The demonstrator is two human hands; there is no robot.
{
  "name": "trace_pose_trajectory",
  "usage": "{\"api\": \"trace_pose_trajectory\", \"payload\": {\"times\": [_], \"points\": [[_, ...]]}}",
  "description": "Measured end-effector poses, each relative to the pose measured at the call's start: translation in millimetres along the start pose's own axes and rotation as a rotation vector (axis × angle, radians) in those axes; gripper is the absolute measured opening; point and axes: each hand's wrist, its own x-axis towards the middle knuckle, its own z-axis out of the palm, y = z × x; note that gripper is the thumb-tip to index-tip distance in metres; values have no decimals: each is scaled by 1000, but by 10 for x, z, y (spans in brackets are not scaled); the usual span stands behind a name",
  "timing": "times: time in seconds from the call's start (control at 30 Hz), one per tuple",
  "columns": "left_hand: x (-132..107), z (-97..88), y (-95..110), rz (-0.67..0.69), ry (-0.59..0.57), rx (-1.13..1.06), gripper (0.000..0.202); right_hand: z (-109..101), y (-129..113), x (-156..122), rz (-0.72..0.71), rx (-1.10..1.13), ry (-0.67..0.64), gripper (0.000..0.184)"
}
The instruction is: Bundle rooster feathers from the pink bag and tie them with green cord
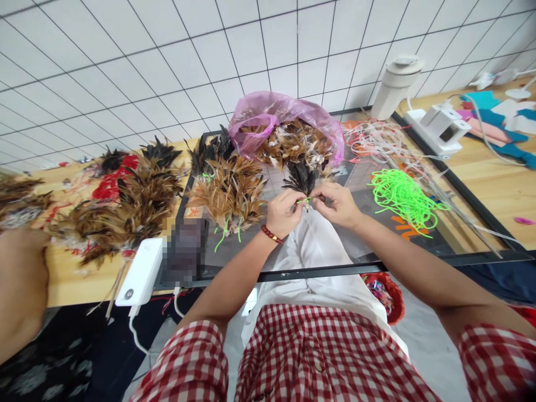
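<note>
My left hand (283, 212) and my right hand (337, 204) meet over the dark mat (368, 223), both pinched on a small bunch of dark feathers (300, 178) and a thin green cord (305, 200) at its base. A red bead bracelet (272, 234) circles my left wrist. Just behind the hands, a pink plastic bag (285, 120) spills brown and white feathers. A finished brown feather bundle (228, 192) with green ties lies to the left of my hands.
A tangle of neon green cord (402, 195) lies right of my hands, pale cords (377, 139) behind it. More feather bundles (134, 206) cover the wooden table at left. A white power bank (140, 272) sits on the front edge. Another person's arm (20, 285) shows at far left.
</note>
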Motion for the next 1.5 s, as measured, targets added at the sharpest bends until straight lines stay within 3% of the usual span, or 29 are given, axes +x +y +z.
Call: {"api": "trace_pose_trajectory", "payload": {"times": [0.23,0.4,0.67,0.77,0.9,1.1,1.17,1.27,1.37,1.5], "points": [[3,-4,8,-3,-6,-23,11,16,-15,17,10,-10,-44,10],[10,-8,11,-74,12,-103,6,11,-20,18,21,-52,-5,9],[30,19,-11,-470,-63,-260,28,-4,2,31,121,-188,63,6],[43,19,-36,-554,-134,-282,30,-15,-2,34,164,-204,51,7],[43,-2,-74,-524,-184,-156,5,-28,5,24,163,-179,5,9],[57,-29,0,-282,-72,-239,20,23,46,11,161,-135,-87,10],[64,-25,33,-271,-112,-358,26,48,58,10,165,-97,-113,9],[62,-4,44,-467,-221,-598,34,75,74,7,186,-69,-125,5],[47,27,23,-743,-214,-723,39,96,76,0,208,-81,-119,5],[41,78,3,-852,-160,-690,38,109,47,-10,237,-55,-47,8]]}}
